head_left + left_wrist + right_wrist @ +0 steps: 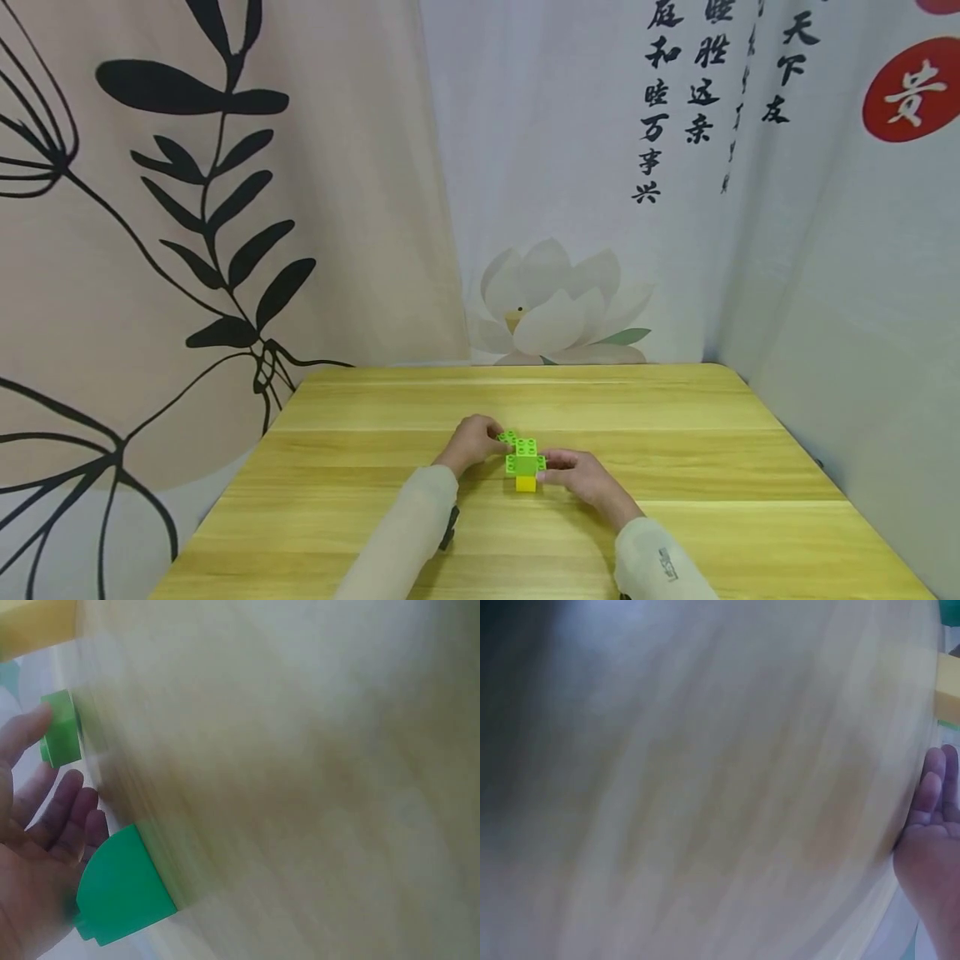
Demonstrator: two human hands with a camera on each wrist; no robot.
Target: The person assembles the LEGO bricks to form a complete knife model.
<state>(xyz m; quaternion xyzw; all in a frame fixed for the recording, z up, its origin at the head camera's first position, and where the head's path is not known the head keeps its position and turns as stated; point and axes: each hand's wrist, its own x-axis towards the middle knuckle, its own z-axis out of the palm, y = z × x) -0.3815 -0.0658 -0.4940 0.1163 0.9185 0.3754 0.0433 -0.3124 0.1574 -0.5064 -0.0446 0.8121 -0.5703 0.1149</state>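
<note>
Two hands work at a small brick stack (526,458) on a wooden table (330,467).

At far left, black leaves (255,250) mark the curtain (367,167); next, the left hand (474,440) pinches a green brick (507,436) between thumb and finger, just behind the stack's left side; whether the two touch cannot be told. The left wrist view shows a curved brick (127,889), darker green, by that palm. The stack stands upright near the table's middle, light green above a yellow brick (526,484). At its right side, the right hand (581,475) grips it with thumb and fingertips. Farther right, a red seal (911,90) shows on the cloth.
</note>
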